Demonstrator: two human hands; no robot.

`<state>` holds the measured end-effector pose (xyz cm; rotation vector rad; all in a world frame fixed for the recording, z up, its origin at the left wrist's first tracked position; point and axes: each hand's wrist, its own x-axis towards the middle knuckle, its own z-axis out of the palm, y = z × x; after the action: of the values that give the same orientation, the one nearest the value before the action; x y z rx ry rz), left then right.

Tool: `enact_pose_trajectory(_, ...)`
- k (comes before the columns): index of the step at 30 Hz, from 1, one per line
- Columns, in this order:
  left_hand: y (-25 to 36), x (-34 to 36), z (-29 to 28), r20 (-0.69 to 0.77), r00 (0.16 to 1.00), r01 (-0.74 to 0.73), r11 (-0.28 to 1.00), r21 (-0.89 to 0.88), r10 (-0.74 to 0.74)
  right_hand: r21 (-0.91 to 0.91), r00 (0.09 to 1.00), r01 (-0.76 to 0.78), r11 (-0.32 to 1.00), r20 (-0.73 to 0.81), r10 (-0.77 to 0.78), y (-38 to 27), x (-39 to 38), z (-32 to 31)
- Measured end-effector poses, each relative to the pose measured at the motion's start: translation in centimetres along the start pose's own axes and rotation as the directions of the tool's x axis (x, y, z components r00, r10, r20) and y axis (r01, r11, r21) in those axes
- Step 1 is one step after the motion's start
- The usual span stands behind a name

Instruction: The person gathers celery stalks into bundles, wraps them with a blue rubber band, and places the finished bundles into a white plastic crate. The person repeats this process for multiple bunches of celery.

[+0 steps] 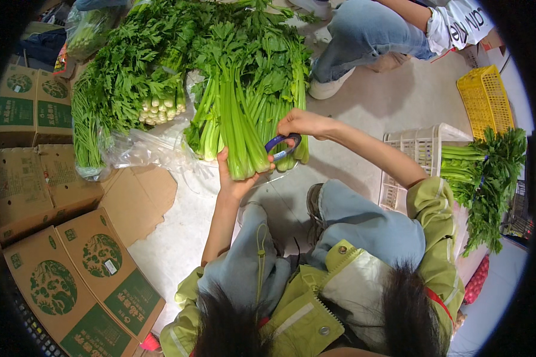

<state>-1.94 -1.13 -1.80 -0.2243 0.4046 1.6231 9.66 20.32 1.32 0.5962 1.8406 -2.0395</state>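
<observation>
celery [235,134]: smooth, glossy | boxes [80,279]: matt cardboard | yellow crate [486,100]: plastic

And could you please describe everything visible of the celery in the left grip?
The celery bunch has bright green, ribbed stalks, paler near the base, and leafy tops. Its base is nearest the camera, leaves pointing away over other celery. The left grip holds its base from below, thumb alongside. A blue ring is by its right edge; contact is unclear.

The held celery [235,140] is bright green, and the ring [281,154] just beside it dark blue with a pale label. Left of the celery, the boxes [83,285] are brown with green blocks and round green prints; right of it, the crate [412,150] is white, the basket [485,101] yellow.
</observation>
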Motion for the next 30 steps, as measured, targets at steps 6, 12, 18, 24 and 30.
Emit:
enact_pose_trajectory(6,0.0,0.1,-0.9,0.059,0.998,0.011,1.000,-0.005,-0.011,0.078,0.999,0.048,0.996,0.012,-0.049,0.3,-0.3,-1.0)
enact_pose_trajectory(12,-0.1,0.1,-1.1,0.106,0.994,-0.022,0.999,-0.044,0.026,0.090,0.872,0.084,0.992,-0.489,-0.030,1.7,-1.8,-0.7)
enact_pose_trajectory(18,-1.8,0.8,-0.8,0.000,0.997,-0.080,0.989,0.124,0.080,-0.264,0.747,0.162,0.951,-0.597,-0.293,3.0,-2.6,1.4)
enact_pose_trajectory(24,-3.4,1.5,-1.3,-0.037,0.991,-0.119,0.969,0.215,0.130,-0.235,0.688,0.146,0.961,-0.674,-0.269,4.4,-1.0,2.3)
enact_pose_trajectory(30,-3.8,1.4,-1.6,-0.049,0.993,-0.097,0.972,0.214,0.110,0.016,0.791,0.125,0.992,-0.605,-0.090,6.3,0.1,1.0)
